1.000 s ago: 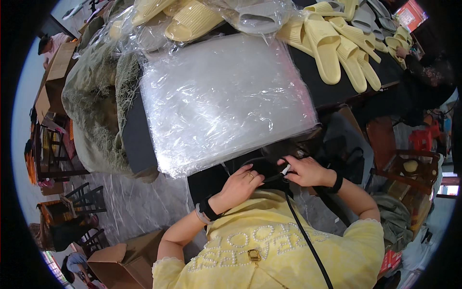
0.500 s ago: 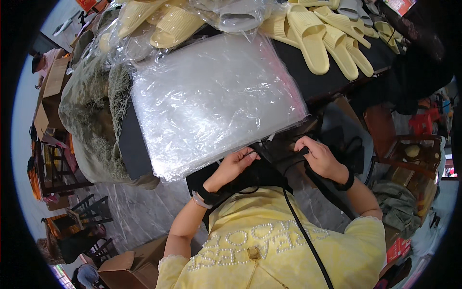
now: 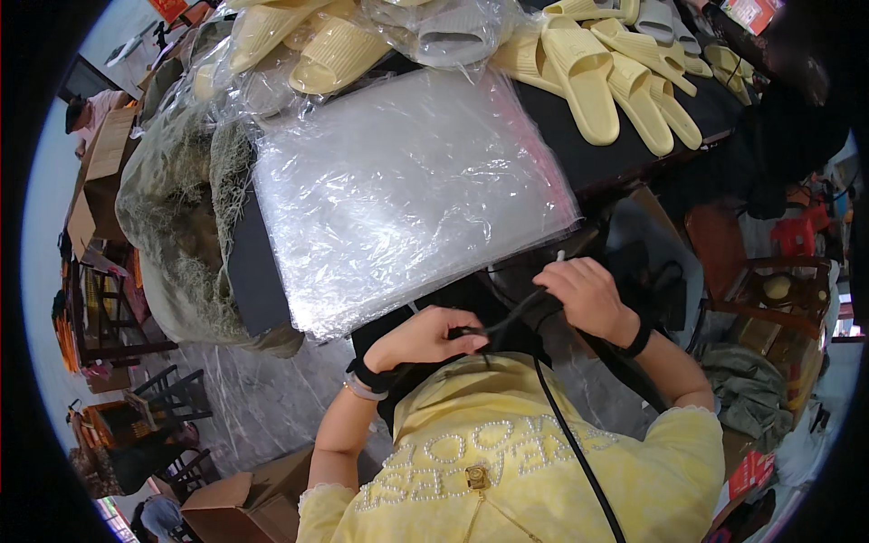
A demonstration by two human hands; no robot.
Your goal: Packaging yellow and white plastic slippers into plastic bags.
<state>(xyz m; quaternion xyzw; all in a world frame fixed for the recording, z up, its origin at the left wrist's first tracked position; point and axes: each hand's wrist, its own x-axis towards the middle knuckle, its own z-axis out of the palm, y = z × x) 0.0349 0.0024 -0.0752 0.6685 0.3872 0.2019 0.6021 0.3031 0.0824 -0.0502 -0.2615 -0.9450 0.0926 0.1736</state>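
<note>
In front of my waist, both hands are closed on a thin black cord (image 3: 514, 313). My left hand (image 3: 424, 338) pinches it between thumb and fingers, close to the hem of my yellow shirt. My right hand (image 3: 590, 294) grips the other part, a little higher up. A small white tip (image 3: 560, 256) pokes out beside the right fingers; whether it belongs to the cord I cannot tell. Just beyond my hands lies a stack of clear plastic bags (image 3: 407, 195) on the black tabletop (image 3: 252, 262). A longer black cable (image 3: 579, 443) runs down across my shirt.
Yellow slippers (image 3: 579, 81) lie at the table's far right, and bagged yellow and grey slippers (image 3: 339, 50) at the far left. Greenish cloth (image 3: 172, 235) bulges at the left edge. A wooden chair (image 3: 769, 281) stands right, a cardboard box (image 3: 244, 498) lower left. Someone in pink (image 3: 95, 113) sits far left.
My left hand has come down toward my shirt and turned. My right hand has moved slightly left. The cord now stretches between them, and the white tip shows by the right fingers.
</note>
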